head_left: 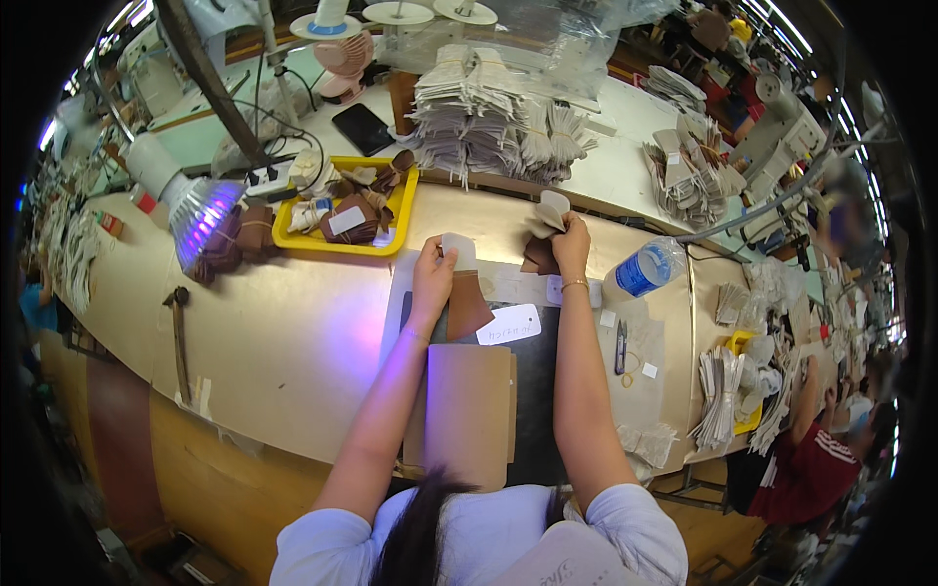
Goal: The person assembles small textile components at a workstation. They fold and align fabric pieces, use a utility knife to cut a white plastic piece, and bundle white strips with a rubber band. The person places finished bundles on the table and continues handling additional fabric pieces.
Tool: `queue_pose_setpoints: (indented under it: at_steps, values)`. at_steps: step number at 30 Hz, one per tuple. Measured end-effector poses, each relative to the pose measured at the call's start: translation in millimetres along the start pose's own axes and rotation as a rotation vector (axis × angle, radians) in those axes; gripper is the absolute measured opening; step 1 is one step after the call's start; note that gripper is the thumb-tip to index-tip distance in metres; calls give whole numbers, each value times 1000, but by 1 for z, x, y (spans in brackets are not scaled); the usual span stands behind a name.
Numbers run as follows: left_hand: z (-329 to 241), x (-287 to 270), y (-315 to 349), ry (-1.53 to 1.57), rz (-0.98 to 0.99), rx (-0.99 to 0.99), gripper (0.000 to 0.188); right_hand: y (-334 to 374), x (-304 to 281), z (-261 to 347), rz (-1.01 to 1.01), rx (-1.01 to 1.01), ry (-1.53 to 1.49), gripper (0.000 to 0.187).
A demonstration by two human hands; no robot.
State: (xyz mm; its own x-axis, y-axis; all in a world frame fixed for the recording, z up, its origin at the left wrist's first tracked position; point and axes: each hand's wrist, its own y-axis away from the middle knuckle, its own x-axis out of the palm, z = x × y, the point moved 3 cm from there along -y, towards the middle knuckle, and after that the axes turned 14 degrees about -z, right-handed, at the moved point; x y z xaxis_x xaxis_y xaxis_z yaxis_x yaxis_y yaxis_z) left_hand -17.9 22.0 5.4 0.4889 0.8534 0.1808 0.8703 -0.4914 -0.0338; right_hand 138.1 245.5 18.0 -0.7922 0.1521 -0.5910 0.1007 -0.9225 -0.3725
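My left hand [431,281] is closed, its thumb and fingers pinching a pale, rounded flat piece [457,246]. Just below it lies a brown leather-like piece [469,308], overlapping a white tag [512,325] with handwriting. To the right, my right hand [574,246] grips a few pale flat pieces [553,207], held up off the table. Smaller brown pieces [538,257] sit beside that hand; whether its fingers touch them I cannot tell. Closer to me, a tan board [470,405] rests over a dark mat [535,391].
A yellow tray [283,241] with bundled pieces stands at the back left, near a lit lamp [203,217]. A hammer [180,342] lies farther left. On the right are a plastic container with a blue label [639,272] and thread snips [620,349]. Bundled pale pieces [469,112] are stacked behind.
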Motion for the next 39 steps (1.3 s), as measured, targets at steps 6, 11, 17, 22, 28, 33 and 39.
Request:
queue_pose_setpoints:
  at_steps: [6, 11, 17, 22, 28, 33, 39]
  values:
    - [-3, -2, 1, -77, -4, 8, 22, 26, -38, 43, 2, -216, -656, 14]
    - [7, -7, -6, 9, 12, -66, 26, 40, -73, 75, 408, 259, -1412, 22]
    - [-15, -5, -2, 207, -5, -203, 22, 56, -111, 118, 577, 113, -1643, 28]
    - [-69, -5, -5, 169, 40, -10, 25, 66, -121, 138, 590, 120, -1710, 25]
    - [-147, -1, 8, 195, 147, 77, 25, 68, -120, 135, 590, -5, -1357, 29]
    - [-187, 3, 26, 11, 85, 220, 26, 72, -124, 145, 610, -14, -1187, 24]
    - [-186, 9, 32, 226, 14, 236, 29, 86, -135, 172, 591, -55, -996, 21]
